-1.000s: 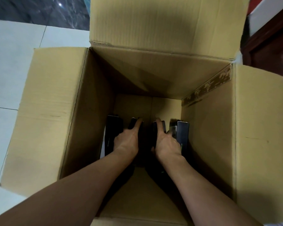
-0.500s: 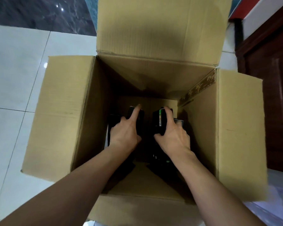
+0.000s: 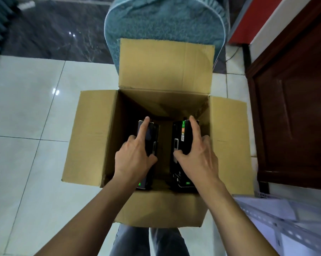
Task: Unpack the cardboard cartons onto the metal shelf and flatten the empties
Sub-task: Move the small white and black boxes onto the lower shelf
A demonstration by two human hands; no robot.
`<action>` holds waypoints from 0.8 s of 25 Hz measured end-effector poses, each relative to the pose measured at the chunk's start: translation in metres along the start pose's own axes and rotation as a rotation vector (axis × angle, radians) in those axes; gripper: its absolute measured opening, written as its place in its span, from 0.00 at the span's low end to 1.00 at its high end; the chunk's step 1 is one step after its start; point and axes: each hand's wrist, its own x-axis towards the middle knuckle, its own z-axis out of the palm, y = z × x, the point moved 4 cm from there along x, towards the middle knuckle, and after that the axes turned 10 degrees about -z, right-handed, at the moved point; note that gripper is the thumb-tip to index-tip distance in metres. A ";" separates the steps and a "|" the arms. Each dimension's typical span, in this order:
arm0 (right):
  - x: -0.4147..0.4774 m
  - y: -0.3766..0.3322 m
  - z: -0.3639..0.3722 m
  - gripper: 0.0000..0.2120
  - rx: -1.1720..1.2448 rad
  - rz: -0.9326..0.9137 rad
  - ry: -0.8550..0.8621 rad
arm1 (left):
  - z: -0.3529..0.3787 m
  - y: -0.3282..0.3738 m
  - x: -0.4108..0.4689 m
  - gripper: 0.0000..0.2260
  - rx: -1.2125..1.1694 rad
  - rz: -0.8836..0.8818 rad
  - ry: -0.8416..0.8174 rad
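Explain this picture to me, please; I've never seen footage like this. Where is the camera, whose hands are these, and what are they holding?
No machine here: a person wears a camera on the head, so you look down along their own arms. The left hand grips the left black box, the right hand the right black box, each index finger stretched along the top. Both boxes sit in the mouth of an open cardboard carton standing on a tiled floor. A perforated metal shelf shows at lower right.
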 end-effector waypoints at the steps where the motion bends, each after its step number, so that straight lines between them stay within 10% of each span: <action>1: -0.006 -0.004 -0.009 0.50 0.006 -0.008 0.016 | -0.007 0.004 -0.008 0.50 -0.009 0.003 0.008; 20: -0.104 -0.064 -0.161 0.44 0.130 0.155 0.371 | -0.148 0.097 -0.073 0.48 -0.066 0.331 0.106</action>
